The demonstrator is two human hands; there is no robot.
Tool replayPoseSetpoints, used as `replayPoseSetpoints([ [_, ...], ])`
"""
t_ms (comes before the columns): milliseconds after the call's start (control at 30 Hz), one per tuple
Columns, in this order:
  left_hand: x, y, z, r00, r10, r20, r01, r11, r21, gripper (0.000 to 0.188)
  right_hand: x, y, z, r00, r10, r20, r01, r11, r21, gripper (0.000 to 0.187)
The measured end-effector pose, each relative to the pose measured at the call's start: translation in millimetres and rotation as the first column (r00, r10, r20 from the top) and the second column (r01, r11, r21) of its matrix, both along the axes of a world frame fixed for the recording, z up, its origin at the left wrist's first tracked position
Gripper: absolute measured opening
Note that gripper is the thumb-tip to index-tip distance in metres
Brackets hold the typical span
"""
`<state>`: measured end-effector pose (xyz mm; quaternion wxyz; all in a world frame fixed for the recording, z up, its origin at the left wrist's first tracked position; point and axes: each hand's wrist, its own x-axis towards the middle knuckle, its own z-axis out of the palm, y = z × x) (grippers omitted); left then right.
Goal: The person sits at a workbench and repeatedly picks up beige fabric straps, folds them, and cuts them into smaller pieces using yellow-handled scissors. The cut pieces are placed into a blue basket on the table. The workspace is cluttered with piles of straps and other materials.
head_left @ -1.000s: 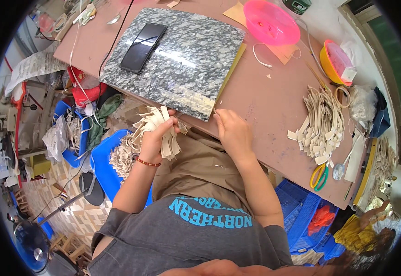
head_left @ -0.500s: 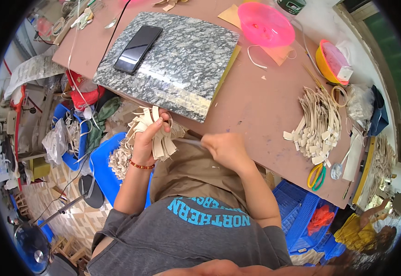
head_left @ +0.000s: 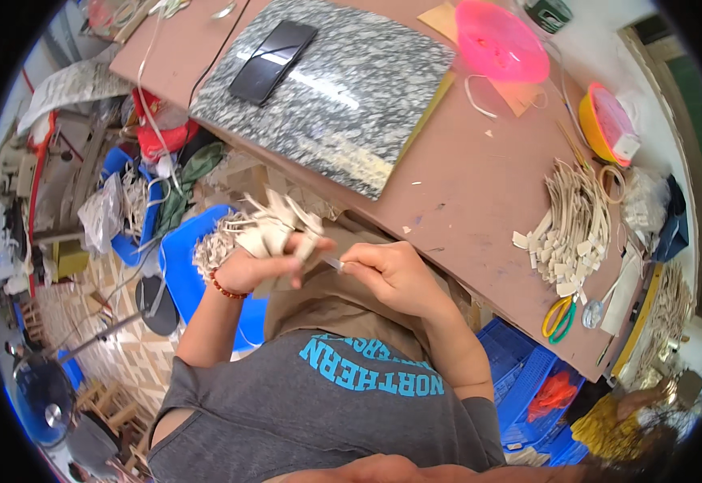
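My left hand (head_left: pixel 258 270), with a beaded bracelet at its wrist, is closed round a bunch of cream fabric strips (head_left: pixel 274 229). The strips fan out above the fingers and are blurred by motion. Close beside it, over my lap, my right hand (head_left: pixel 391 276) pinches a thin, pale, narrow piece (head_left: pixel 334 262) whose kind I cannot make out. Its tip points at the left hand's fingers; whether it touches the strips cannot be seen. Below and behind the left hand stands a blue bin (head_left: pixel 180 266) with a heap of similar strips (head_left: pixel 212 251).
On the brown table (head_left: pixel 463 185) lie a stone slab (head_left: pixel 343 88) bearing a phone (head_left: pixel 273 62), a pile of strips (head_left: pixel 572 221) and scissors (head_left: pixel 559 320). Pink bowl (head_left: pixel 502 40) and yellow bowl (head_left: pixel 596 129) stand farther back. Blue crates (head_left: pixel 520 378) sit below right; another person (head_left: pixel 617 419) is beyond.
My right hand has come in closer to the left hand. The bunch of strips has tilted and turned in the left hand. The whole view has shifted a little.
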<state>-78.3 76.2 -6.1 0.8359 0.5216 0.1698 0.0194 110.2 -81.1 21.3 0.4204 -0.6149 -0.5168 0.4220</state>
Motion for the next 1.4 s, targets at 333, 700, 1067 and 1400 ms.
replayPoseSetpoints([
  [333, -36.8, -54.5, -51.5, 0.993, -0.014, -0.114, 0.089, 0.725, 0.683, 0.030, -48.3, 37.9, -18.1, 0.886, -0.089, 0.455, -0.054, 0.955, 0.293, 0.028],
  [700, -85.4, -68.9, -45.6, 0.983, -0.084, -0.165, 0.142, 0.915, 0.379, 0.036, -76.0, 61.4, -58.4, 0.893, 0.406, 0.194, -0.394, 0.914, -0.100, 0.027],
  [1067, -98.9, -31.7, -7.3, 0.863, 0.471, 0.184, -0.407, 0.431, 0.805, 0.013, -90.2, 82.4, -28.8, 0.856, 0.140, 0.497, -0.255, 0.951, 0.172, 0.056],
  [1400, -97.4, 38.4, 55.5, 0.886, 0.434, 0.163, -0.464, 0.830, 0.310, 0.008, -89.4, 107.2, 47.9, 0.969, 0.164, -0.184, -0.166, 0.986, 0.006, 0.014],
])
